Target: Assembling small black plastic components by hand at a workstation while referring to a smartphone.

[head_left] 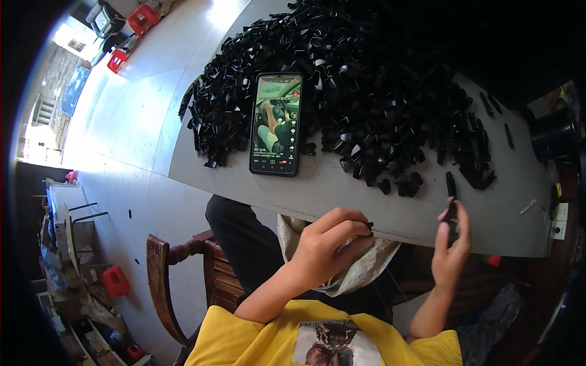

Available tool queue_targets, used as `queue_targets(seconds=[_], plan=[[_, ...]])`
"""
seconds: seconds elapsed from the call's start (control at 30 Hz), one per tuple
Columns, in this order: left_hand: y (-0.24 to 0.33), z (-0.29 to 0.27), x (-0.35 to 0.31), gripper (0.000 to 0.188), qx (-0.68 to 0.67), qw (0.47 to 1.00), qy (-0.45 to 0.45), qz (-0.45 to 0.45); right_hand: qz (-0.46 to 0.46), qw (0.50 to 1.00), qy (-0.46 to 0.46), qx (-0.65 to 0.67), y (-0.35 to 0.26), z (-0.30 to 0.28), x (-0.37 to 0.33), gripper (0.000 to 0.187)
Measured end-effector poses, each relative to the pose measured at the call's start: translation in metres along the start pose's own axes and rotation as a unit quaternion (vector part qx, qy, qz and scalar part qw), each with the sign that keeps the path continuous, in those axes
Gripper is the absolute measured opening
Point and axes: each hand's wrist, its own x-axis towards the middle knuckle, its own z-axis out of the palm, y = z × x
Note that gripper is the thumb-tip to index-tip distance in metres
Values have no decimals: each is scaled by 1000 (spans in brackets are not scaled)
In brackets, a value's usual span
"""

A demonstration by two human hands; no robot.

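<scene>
My left hand is closed at the table's near edge, with a small black piece showing at its fingertips. To its right, my right hand pinches a dark narrow part between thumb and fingers. A slim black plastic piece lies just beyond those fingertips; whether it joins the held part I cannot tell. A big heap of small black plastic parts covers the far side of the table. Below my left hand, a pale woven sack lies across my lap.
A phone playing a video stands in front of the heap on the grey table. Strips of black parts lie at the right. A wooden chair, red stools and boxes are to the left.
</scene>
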Motion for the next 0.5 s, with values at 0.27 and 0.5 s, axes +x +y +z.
queue_targets(seconds=[0.27, 0.5], plan=[[10, -22, -9, 19, -7, 1000, -8, -2, -138, 973, -181, 19, -64, 13, 7, 24], [11, -27, -11, 22, -9, 1000, -1, 10, -214, 958, -192, 2, -71, 18, 13, 31]])
